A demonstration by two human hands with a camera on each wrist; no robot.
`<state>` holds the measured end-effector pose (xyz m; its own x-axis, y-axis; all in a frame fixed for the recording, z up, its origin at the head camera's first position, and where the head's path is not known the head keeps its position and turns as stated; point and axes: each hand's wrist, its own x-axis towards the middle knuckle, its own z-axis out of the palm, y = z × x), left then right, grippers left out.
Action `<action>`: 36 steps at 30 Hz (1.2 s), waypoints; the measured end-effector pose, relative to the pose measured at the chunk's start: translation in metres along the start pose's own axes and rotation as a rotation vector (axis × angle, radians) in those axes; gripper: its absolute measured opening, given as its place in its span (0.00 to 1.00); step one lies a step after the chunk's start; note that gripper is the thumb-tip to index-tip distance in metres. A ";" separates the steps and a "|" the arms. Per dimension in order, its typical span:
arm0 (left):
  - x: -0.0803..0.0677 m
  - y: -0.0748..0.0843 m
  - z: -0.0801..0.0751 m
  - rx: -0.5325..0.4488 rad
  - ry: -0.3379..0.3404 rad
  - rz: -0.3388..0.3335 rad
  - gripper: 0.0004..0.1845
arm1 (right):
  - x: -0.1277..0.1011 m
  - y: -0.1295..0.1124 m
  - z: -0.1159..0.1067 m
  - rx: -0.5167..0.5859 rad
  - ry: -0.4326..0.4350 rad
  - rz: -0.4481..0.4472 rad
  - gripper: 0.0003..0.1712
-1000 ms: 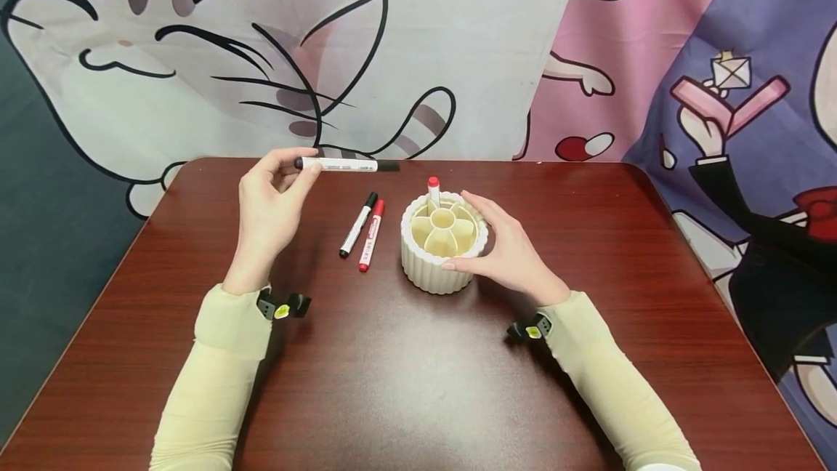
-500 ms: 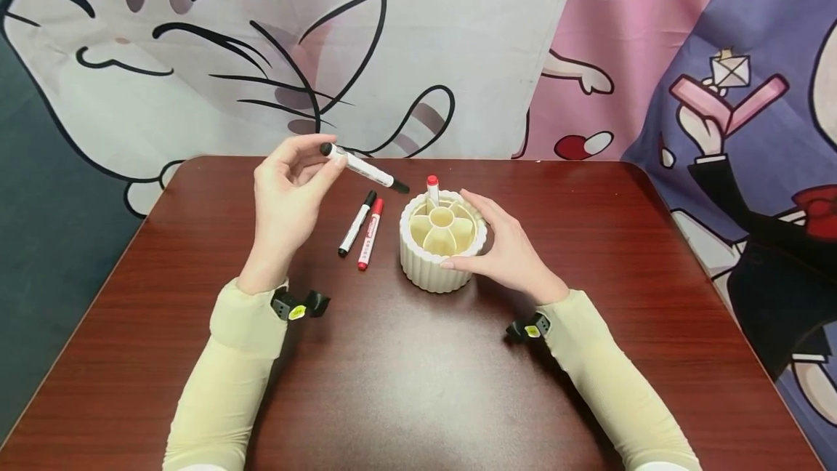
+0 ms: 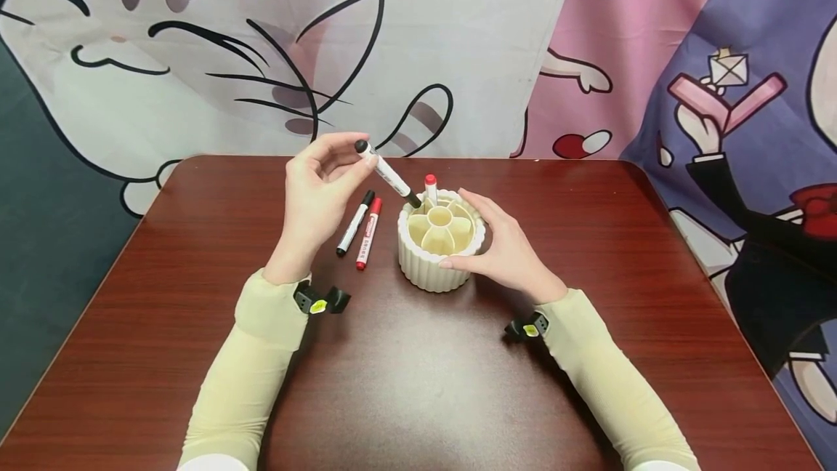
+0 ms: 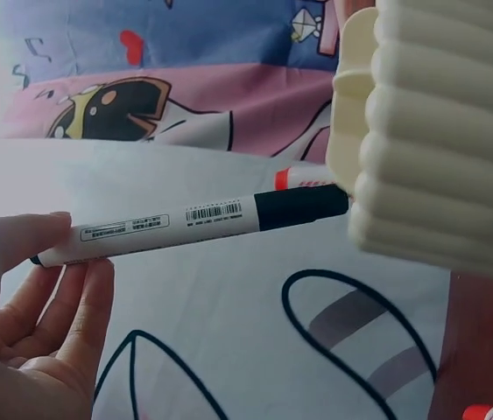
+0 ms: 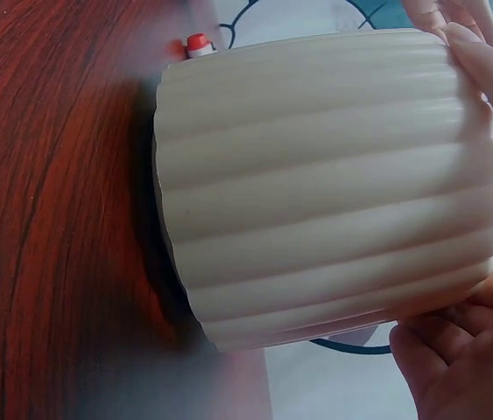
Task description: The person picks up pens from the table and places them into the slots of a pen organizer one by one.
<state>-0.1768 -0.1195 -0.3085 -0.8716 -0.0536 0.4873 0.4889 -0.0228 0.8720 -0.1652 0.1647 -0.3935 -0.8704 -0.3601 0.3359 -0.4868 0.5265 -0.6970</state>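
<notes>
My left hand (image 3: 320,195) pinches a white marker with black ends (image 3: 390,174) near its upper end. The marker slants down to the right, and its black cap (image 4: 303,206) is right at the rim of a cream ribbed pen holder (image 3: 433,267). My right hand (image 3: 506,249) grips the holder's right side, thumb in front and fingers behind. Inside, the holder has several compartments around a round middle one. A red-ended marker (image 3: 431,187) stands upright in a back compartment, its lower part hidden.
Left of the holder, a black-capped marker (image 3: 355,224) and a red-capped marker (image 3: 369,234) lie side by side on the dark red-brown table (image 3: 418,376). Behind the table's far edge hangs a cartoon-printed cloth (image 3: 497,42).
My left hand has moved right, bringing the marker from level to slanting down, its black cap now at the holder's rim. My right hand keeps its grip on the holder.
</notes>
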 end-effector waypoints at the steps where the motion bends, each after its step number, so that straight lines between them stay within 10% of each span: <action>1: 0.000 -0.001 0.002 -0.006 -0.002 -0.002 0.15 | 0.000 0.000 0.000 0.001 0.000 0.001 0.63; 25: -0.014 -0.040 0.026 0.065 -0.119 -0.118 0.16 | 0.000 -0.002 -0.001 0.003 -0.010 0.016 0.63; 36: -0.024 -0.014 0.033 0.119 -0.178 -0.134 0.13 | -0.001 0.000 0.000 0.003 -0.008 0.013 0.63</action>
<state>-0.1637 -0.0852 -0.3312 -0.9259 0.1193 0.3585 0.3704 0.1004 0.9234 -0.1643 0.1651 -0.3932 -0.8759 -0.3593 0.3222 -0.4755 0.5285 -0.7033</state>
